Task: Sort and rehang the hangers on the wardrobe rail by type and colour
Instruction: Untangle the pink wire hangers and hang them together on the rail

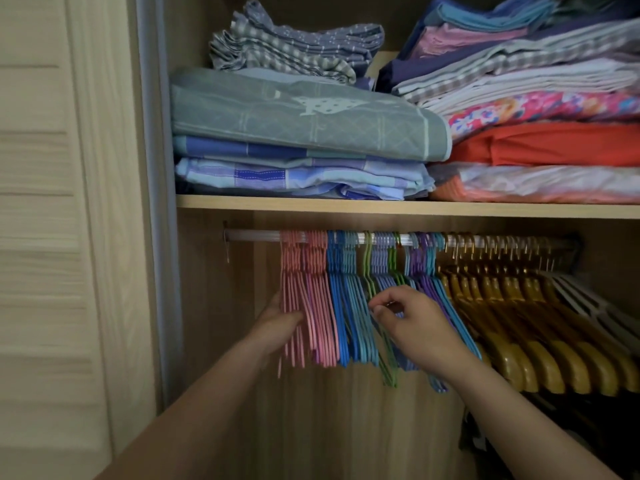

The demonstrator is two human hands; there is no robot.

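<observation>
rail: thin pink plastic hangers (304, 299) at the left end of the metal wardrobe rail (252, 235), then blue wire-thin hangers (341, 306), mixed green-lilac ones, yellow wooden hangers (519, 323) on the right | left hand (277, 323) — flat, fingers straight against the pink bunch | right hand (412, 320) — pinching a hanger in the mixed group | shelf (346, 203) above holds folded linens

The left hand (277, 320) presses against the pink hangers (304, 306) while the right hand (412, 320) pinches a green hanger (375, 306) just beside the blue hangers (341, 306).
</observation>
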